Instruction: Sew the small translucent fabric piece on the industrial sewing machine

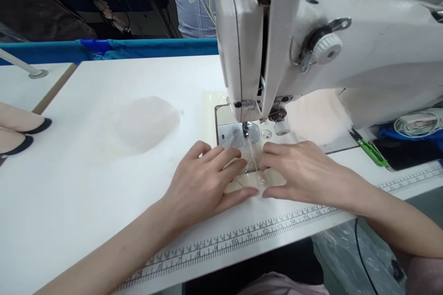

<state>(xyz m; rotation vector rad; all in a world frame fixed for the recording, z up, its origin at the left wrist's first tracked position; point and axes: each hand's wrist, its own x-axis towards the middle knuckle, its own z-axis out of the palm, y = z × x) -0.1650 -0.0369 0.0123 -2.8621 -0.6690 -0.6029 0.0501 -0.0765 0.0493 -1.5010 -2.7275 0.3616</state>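
My left hand (204, 182) lies flat on the white table, fingers spread, pressing a small pale, near-transparent piece of fabric (252, 171) in front of the needle. My right hand (301, 170) rests flat beside it, fingertips on the same piece. The fabric runs up under the presser foot (246, 131) of the white sewing machine (346, 46). Both hands sit just ahead of the metal needle plate (231, 136).
A sheer pale fabric piece (143, 122) lies on the table (69, 184) to the left. Green snips (372, 151) and a coiled cable (418, 122) sit at the right. A printed ruler (242, 239) runs along the front edge. A person in a striped shirt (194, 14) stands behind.
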